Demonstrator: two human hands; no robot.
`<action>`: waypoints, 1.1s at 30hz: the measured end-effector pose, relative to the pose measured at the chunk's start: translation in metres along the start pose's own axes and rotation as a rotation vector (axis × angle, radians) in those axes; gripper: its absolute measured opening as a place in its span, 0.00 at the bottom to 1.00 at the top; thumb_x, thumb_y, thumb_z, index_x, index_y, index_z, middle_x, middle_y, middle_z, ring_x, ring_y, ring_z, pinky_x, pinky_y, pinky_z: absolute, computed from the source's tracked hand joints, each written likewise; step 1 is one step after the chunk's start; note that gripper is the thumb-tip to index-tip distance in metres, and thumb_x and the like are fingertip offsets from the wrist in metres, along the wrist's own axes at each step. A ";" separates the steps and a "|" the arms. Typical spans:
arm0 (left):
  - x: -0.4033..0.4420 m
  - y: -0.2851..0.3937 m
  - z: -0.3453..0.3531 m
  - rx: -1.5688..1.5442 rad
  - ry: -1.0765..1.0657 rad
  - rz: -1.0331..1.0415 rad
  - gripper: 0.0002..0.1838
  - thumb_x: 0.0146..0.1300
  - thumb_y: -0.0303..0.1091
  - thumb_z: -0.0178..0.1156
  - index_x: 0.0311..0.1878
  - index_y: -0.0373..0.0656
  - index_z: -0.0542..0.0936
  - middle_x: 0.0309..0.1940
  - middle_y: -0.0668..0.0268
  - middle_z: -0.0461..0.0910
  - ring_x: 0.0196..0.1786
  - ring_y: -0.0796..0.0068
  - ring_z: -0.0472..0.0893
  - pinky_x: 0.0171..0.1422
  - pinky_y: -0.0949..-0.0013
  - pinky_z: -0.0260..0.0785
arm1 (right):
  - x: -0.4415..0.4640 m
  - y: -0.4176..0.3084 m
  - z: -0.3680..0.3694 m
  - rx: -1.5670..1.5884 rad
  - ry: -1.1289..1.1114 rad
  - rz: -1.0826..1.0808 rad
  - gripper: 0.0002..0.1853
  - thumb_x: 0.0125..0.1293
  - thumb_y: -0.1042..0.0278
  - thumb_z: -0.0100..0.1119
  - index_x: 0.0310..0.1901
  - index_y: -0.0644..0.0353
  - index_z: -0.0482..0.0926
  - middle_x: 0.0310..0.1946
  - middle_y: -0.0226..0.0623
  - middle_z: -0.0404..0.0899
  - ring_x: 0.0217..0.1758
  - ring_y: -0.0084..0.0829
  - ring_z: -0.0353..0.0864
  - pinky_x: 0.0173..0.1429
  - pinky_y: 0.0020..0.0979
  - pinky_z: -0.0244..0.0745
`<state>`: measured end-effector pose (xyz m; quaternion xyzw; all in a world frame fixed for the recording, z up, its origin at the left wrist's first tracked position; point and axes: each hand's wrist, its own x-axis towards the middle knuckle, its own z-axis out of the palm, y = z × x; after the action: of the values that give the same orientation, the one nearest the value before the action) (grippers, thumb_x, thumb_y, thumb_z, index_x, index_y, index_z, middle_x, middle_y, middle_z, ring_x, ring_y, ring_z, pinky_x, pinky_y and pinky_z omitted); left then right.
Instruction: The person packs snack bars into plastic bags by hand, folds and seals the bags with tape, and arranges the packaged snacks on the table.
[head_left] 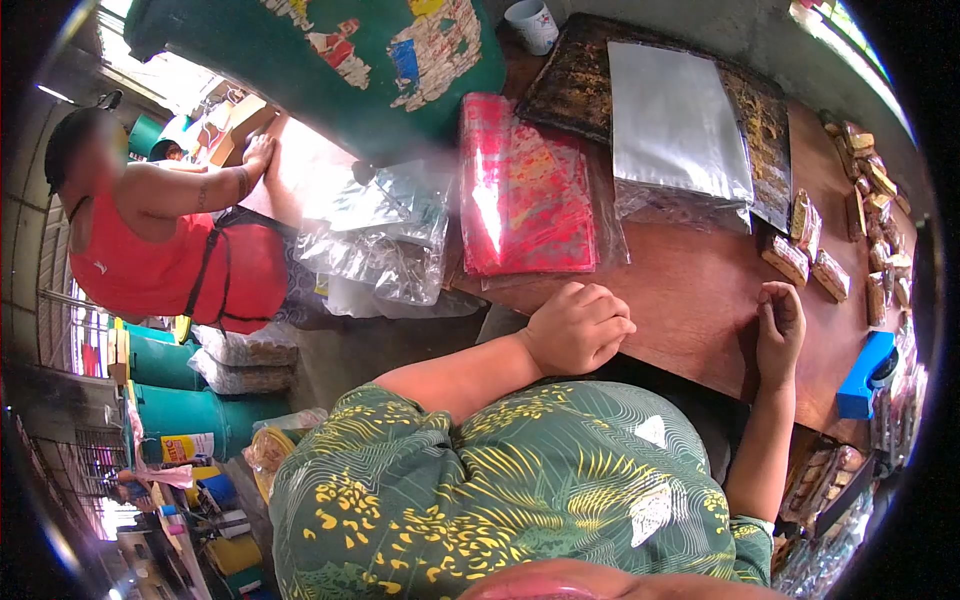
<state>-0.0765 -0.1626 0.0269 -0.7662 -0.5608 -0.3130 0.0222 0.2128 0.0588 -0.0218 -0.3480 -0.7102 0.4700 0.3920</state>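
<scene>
My left hand (578,328) is at the front edge of the brown table (690,305), its fingers curled into a loose fist with nothing visible in it. Farther right, my right hand (780,335) rests on the tabletop, fingers bent in toward the palm; I see nothing held there. Just beyond my left hand lies a stack of red printed plastic bags (540,205). Past my right hand are a few small wrapped bars (787,260), the closest things to it. A stack of clear plastic sheets or bags (680,125) lies on a dark worn board (575,75).
More wrapped bars (878,215) line the table's right side, near a blue tape dispenser (866,375). Clear bags (375,235) hang over the left edge. Behind stand a green bin (330,60) and a mug (532,27). A person in red (180,240) works at left.
</scene>
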 end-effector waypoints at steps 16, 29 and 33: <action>0.000 -0.002 0.001 0.001 0.001 -0.004 0.09 0.60 0.35 0.67 0.44 0.52 0.84 0.44 0.74 0.82 0.50 0.68 0.80 0.54 0.60 0.71 | 0.002 0.001 0.001 -0.066 -0.006 -0.038 0.07 0.75 0.83 0.55 0.50 0.62 0.78 0.43 0.25 0.76 0.48 0.17 0.74 0.56 0.20 0.68; -0.003 -0.001 0.003 0.008 0.004 -0.016 0.09 0.59 0.35 0.67 0.44 0.53 0.84 0.44 0.75 0.81 0.50 0.68 0.80 0.55 0.60 0.71 | 0.001 -0.005 0.004 -0.059 -0.002 -0.014 0.08 0.75 0.84 0.53 0.49 0.62 0.79 0.41 0.25 0.76 0.47 0.17 0.73 0.54 0.19 0.67; -0.001 -0.001 0.001 0.009 -0.001 -0.008 0.10 0.58 0.35 0.67 0.44 0.53 0.84 0.44 0.75 0.81 0.50 0.69 0.80 0.55 0.60 0.71 | 0.001 -0.005 0.004 -0.071 0.007 0.003 0.08 0.75 0.84 0.53 0.49 0.62 0.79 0.41 0.25 0.76 0.46 0.17 0.73 0.54 0.19 0.68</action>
<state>-0.0774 -0.1627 0.0247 -0.7639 -0.5653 -0.3104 0.0242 0.2081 0.0560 -0.0178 -0.3645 -0.7243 0.4440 0.3813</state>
